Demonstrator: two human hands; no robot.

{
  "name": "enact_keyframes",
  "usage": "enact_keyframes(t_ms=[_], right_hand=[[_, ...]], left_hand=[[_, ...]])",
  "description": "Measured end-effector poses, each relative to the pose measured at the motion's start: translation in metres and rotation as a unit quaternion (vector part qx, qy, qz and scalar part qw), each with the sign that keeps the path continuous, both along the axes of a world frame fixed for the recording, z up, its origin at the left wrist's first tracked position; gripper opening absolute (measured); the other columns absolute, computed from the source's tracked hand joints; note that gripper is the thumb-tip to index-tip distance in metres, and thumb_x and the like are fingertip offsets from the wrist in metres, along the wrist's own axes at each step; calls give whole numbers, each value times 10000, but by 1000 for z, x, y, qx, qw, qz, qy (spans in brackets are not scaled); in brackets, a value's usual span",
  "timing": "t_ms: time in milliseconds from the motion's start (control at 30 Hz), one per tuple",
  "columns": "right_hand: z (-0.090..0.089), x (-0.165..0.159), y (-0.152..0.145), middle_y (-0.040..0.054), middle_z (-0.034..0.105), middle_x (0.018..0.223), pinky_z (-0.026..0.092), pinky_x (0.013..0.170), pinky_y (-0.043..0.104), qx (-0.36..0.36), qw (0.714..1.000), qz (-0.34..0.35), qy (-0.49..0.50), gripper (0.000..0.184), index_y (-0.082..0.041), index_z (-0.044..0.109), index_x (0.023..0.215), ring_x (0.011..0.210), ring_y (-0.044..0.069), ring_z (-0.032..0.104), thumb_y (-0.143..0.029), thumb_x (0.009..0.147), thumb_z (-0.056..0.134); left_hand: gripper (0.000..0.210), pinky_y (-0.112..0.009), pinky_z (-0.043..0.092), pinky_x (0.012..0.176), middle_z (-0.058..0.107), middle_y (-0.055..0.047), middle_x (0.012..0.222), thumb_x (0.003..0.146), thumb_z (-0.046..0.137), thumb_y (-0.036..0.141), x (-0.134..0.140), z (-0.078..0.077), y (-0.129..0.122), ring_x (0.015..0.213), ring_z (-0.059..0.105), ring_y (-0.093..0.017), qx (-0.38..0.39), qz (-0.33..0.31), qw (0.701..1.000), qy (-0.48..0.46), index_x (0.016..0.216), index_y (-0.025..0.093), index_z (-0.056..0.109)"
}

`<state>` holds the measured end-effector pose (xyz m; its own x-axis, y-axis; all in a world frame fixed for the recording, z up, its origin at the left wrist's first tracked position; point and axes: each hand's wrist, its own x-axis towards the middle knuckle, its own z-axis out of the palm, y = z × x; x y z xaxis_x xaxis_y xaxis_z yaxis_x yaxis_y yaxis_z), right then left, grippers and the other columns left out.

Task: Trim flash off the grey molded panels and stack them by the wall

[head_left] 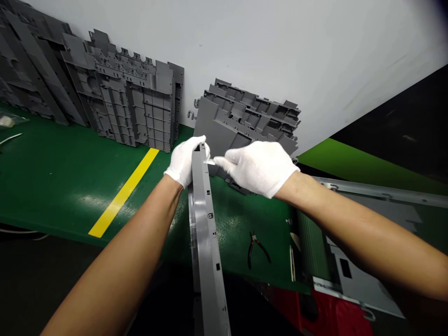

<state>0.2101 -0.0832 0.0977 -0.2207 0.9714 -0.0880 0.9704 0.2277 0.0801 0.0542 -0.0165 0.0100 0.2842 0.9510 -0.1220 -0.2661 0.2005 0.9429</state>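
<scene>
My left hand (184,161), in a white glove, grips the far end of a long grey plastic panel (209,247) held on edge. Small slots and square holes run along the panel's narrow side, and shiny clear film lies on its left face. My gloved right hand (261,168) is pinched close to the panel's far corner. A thin, pale, shiny strip (210,162) spans from its fingertips to the panel edge; whether it is film or a blade I cannot tell. The panel's near end runs out of view at the bottom.
Grey moulded panels (133,98) lean against the white wall at the back left; another stack (245,116) stands behind my hands. Side cutters (257,249) lie on the green table (63,177) near its front edge. A yellow stripe (124,193) crosses it. A metal frame (378,191) stands right.
</scene>
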Motion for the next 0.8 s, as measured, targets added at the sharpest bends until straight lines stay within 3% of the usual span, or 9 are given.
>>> enact_keyframes(t_ms=[200, 400, 533, 800], right_hand=[[-3, 0, -5, 76, 646, 638, 411, 635, 325, 12, 1000, -12, 9, 703, -208, 702, 867, 707, 252, 654, -713, 972, 223], [-5, 3, 1, 73, 663, 688, 412, 645, 323, 8, 999, -29, 19, 681, -209, 704, 884, 726, 249, 652, -682, 990, 226], [-4, 4, 2, 74, 657, 670, 405, 635, 315, -2, 1000, -17, 12, 727, -196, 711, 883, 718, 246, 650, -708, 979, 203], [2, 2, -5, 69, 676, 677, 391, 618, 305, -1, 999, -9, -53, 715, -199, 726, 922, 672, 229, 643, -667, 998, 191]], left_hand=[[432, -257, 418, 532, 531, -40, 550, 878, 563, 391, 2, 0, 0, 527, 472, -127, 5, -4, 1000, -9, 506, 172, 535], [433, -246, 342, 467, 506, -26, 531, 888, 553, 409, 2, 2, -1, 485, 419, -114, 16, -5, 999, 33, 526, 171, 557], [452, -234, 381, 497, 529, -34, 560, 892, 558, 425, 2, 0, 1, 510, 441, -112, 28, -4, 999, 34, 521, 168, 548], [427, -241, 441, 518, 542, -36, 550, 866, 594, 441, 1, -12, 6, 516, 497, -121, 13, -37, 999, -35, 545, 161, 572]])
